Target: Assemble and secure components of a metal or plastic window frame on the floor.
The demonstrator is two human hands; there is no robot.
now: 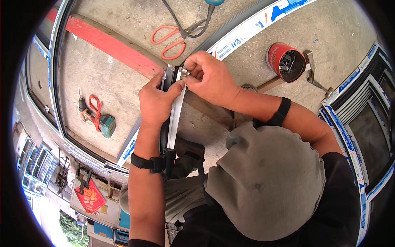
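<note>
My left hand (pixel 156 103) is closed round the upper end of a white and black metal profile (pixel 175 117), thumb along its top. The profile runs down toward my legs beside my left forearm. At that upper end sits a small silver metal fitting (pixel 184 73). My right hand (pixel 212 78) pinches this fitting between thumb and fingertips, with the other fingers curled in. Whether the fitting is fastened to the profile or loose against it, I cannot tell. The profile's end rests above a wooden beam near a red-painted bar (pixel 115 45).
Orange-handled scissors (pixel 168 41) lie beyond my hands, by a black cable. A red bucket (pixel 284 61) of small metal parts stands to the right, beside a hammer (pixel 309 61). A cordless drill (pixel 96 115) lies at left. Film-covered frames (pixel 247 33) surround the work.
</note>
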